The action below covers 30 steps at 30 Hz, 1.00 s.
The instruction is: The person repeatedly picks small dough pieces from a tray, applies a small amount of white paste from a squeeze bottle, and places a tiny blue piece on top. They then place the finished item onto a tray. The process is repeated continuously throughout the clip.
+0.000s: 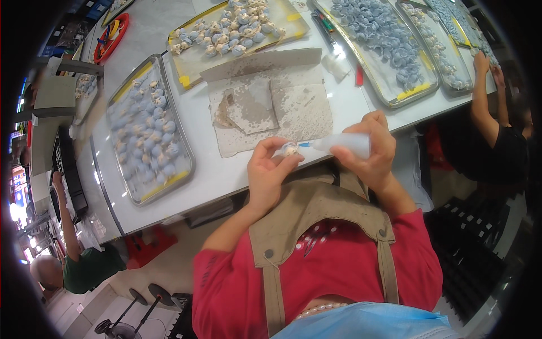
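head view, looking down over a red top and tan apron bib [316, 212] to a white table [226, 175].

left hand [270, 169] closed around a small pale shell-like piece [290, 149], pinched at the fingertips just above the near table edge. right hand [370, 148] wrapped around a white squeeze bottle [344, 143], held level, its blue nozzle [305, 144] touching or all but touching the piece; cannot tell which.

directly beyond the hands, a stained grey work mat [271, 104] with smaller torn scraps on it. to the left, a metal tray [148, 129] packed with bluish-white pieces, yellow tape at its corners. further back, a second tray [231, 31] with a looser heap of blue and cream pieces. to the right, a long tray [381, 48] dense with grey-blue shells, and more trays [446, 45] beyond it near the far edge. red and green pens [324, 25] between the trays, a red tape ring [110, 37] at far left.

another person's arms [483, 96] reaching to the right-hand trays; a further person in green [84, 265] low at left.

judging by the full trays, much already handled, yet not clear which trays hold finished pieces and which wait; one piece in hand at the nozzle stage, not yet set down.
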### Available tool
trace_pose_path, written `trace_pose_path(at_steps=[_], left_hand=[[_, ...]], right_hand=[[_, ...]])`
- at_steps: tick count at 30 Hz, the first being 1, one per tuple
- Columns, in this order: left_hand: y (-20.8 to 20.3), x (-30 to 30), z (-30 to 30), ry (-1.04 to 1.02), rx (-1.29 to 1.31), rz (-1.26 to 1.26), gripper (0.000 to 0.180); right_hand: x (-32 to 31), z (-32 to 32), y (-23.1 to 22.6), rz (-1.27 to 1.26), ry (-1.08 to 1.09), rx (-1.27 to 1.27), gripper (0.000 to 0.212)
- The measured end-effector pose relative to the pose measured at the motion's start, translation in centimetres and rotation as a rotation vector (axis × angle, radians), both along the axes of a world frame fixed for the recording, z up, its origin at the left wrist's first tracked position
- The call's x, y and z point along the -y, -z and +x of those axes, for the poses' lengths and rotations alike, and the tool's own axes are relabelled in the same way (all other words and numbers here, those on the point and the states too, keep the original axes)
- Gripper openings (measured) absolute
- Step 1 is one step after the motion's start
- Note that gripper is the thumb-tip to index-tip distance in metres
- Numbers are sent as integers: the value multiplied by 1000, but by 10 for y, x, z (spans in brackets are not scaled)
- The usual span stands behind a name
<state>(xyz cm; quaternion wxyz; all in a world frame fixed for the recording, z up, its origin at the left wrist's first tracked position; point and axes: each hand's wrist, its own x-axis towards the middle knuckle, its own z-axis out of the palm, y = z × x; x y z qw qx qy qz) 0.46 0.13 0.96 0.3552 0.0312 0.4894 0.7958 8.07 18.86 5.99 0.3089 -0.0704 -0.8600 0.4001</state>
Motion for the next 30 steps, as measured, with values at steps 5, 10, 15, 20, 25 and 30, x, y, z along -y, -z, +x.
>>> trace_pose_path(at_steps=[5, 10, 15, 20, 25, 30], left_hand=[[-2, 1, -1, -6, 12, 12, 35], [-1, 5, -4, -13, 59, 37, 34], [3, 2, -5, 29, 97, 104, 34], [2, -5, -10, 78, 99, 132, 34], [-2, -15, -13, 73, 59, 145, 33], [-2, -22, -12, 71, 36, 117, 33]], right_hand=[[0, -1, 4, -11, -9, 20, 28], [-2, -3, 14, -178, 22, 37, 28], [-9, -34, 43, -452, 141, 138, 27], [-9, -69, 62, -210, 211, 101, 26], [-36, -69, 59, -48, 166, 111, 16], [-118, -76, 51, 305, 391, 109, 15]])
